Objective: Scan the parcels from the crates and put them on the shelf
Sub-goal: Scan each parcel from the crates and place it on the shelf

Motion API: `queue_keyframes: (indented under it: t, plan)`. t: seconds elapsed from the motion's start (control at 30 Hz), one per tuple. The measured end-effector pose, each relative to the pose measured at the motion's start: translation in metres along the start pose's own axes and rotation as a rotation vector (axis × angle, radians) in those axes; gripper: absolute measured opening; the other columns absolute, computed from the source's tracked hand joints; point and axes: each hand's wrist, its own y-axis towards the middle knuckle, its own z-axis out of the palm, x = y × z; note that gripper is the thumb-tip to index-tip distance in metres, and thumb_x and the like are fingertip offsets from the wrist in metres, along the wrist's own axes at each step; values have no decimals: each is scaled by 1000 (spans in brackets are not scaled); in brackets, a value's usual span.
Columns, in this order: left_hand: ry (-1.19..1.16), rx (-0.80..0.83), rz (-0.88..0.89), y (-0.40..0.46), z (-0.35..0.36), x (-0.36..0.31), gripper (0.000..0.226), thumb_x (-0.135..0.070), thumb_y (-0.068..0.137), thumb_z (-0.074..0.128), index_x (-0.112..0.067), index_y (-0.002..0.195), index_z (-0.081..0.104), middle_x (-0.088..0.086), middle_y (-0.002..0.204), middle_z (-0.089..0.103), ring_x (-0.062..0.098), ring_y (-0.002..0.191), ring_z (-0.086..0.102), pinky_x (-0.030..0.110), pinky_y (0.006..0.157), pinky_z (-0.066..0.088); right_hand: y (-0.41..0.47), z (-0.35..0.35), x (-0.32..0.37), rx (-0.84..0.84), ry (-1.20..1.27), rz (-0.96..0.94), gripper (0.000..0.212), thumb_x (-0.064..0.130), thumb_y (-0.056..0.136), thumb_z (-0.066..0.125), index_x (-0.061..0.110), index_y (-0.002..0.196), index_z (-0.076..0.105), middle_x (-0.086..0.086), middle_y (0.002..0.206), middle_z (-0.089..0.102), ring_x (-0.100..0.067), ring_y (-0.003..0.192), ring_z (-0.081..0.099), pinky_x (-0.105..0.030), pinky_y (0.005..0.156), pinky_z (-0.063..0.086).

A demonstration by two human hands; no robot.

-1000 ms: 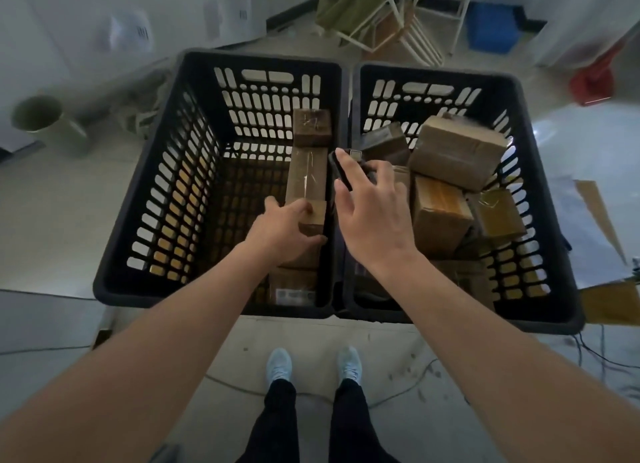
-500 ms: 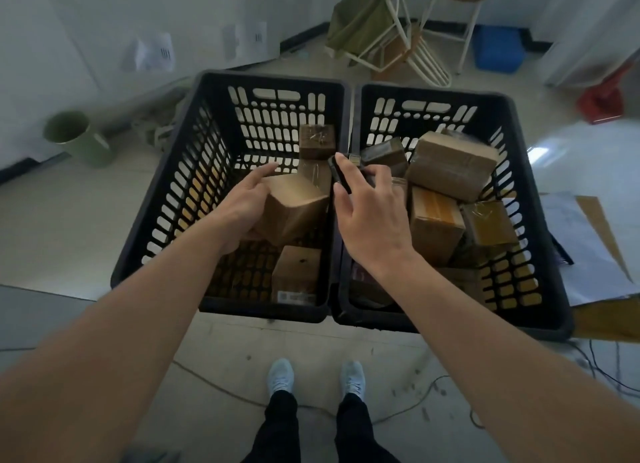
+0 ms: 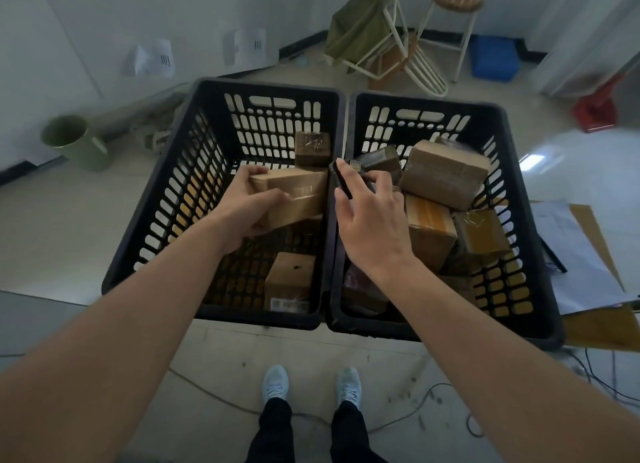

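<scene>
Two black slotted crates stand side by side on the floor in front of me. My left hand (image 3: 247,206) grips a brown cardboard parcel (image 3: 298,195), lifted and tilted inside the left crate (image 3: 166,199). My right hand (image 3: 370,220) holds a small black scanner (image 3: 341,182) over the wall between the crates, close to the parcel's right end. The left crate also holds a dark parcel (image 3: 312,147) at the back and a labelled box (image 3: 291,280) at the front. Several brown parcels are piled in the right crate (image 3: 519,199), the largest (image 3: 445,173) on top.
A green bucket (image 3: 74,143) stands far left by the wall. Chairs (image 3: 398,36), a blue bin (image 3: 493,57) and a red object (image 3: 595,110) are behind the crates. Papers and cardboard (image 3: 581,254) lie right of the crates. Cables (image 3: 433,403) run across the floor by my feet.
My left hand took hold of a parcel in the left crate, lifted it and turned it toward the scanner. My right hand stayed over the crates' shared wall with the scanner.
</scene>
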Motion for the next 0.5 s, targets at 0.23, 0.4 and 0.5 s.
queue_keyframes:
  t: [0.23, 0.4, 0.5]
  plan:
    - [-93, -154, -132, 2, -5, -18, 56, -66, 91, 61, -39, 138, 46, 9, 126, 66, 31, 108, 68, 50, 79, 62, 7, -5, 6, -11, 9, -42, 55, 44, 113, 41, 40, 166, 31, -14, 153, 42, -36, 121, 56, -43, 101, 50]
    - [-254, -143, -127, 0, -14, -21, 33, -52, 108, 46, -44, 139, 45, 8, 132, 58, 38, 114, 63, 63, 72, 63, 10, -6, 9, -28, 29, -67, 55, 43, 113, 42, 38, 166, 33, -15, 151, 45, -33, 115, 58, -43, 104, 49]
    - [-333, -113, -109, 1, -16, -21, 29, -46, 112, 42, -55, 140, 47, 5, 135, 54, 41, 118, 60, 74, 74, 59, 11, -4, 9, -22, 17, -74, 55, 43, 113, 43, 38, 167, 32, -14, 150, 45, -31, 116, 58, -40, 104, 47]
